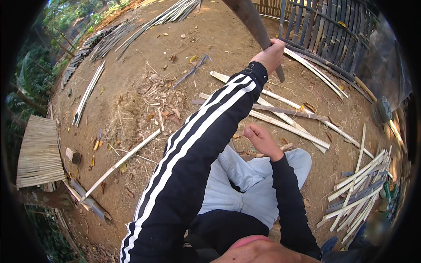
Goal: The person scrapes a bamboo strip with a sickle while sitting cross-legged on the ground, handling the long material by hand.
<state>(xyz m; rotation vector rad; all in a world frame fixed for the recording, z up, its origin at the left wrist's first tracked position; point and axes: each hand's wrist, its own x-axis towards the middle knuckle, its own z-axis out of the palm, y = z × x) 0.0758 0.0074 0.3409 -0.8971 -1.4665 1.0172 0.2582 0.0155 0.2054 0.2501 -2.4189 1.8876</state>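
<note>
My left hand (271, 56) reaches far forward and up, its fingers wrapped round a long dark curved blade that looks like a machete (251, 22). The wide part runs up out of view, and a narrower tapered end juts below the fist. Above my bent legs, my right hand (265, 141) is closed with the thumb on top; what it holds, if anything, is hidden. A short piece of wood (286, 147) shows beside that wrist. Ahead of my knees, several pale bamboo strips (291, 124) and a darker strip (302, 113) lie crossed on the ground.
A pile of split bamboo strips (357, 193) lies at right. Far right stands a dark slatted bamboo panel (324, 26). At left are a long strip (120, 162), a bamboo tube (92, 201), a wood block (73, 155) and a slatted platform (40, 153). More strips (162, 19) lie far off.
</note>
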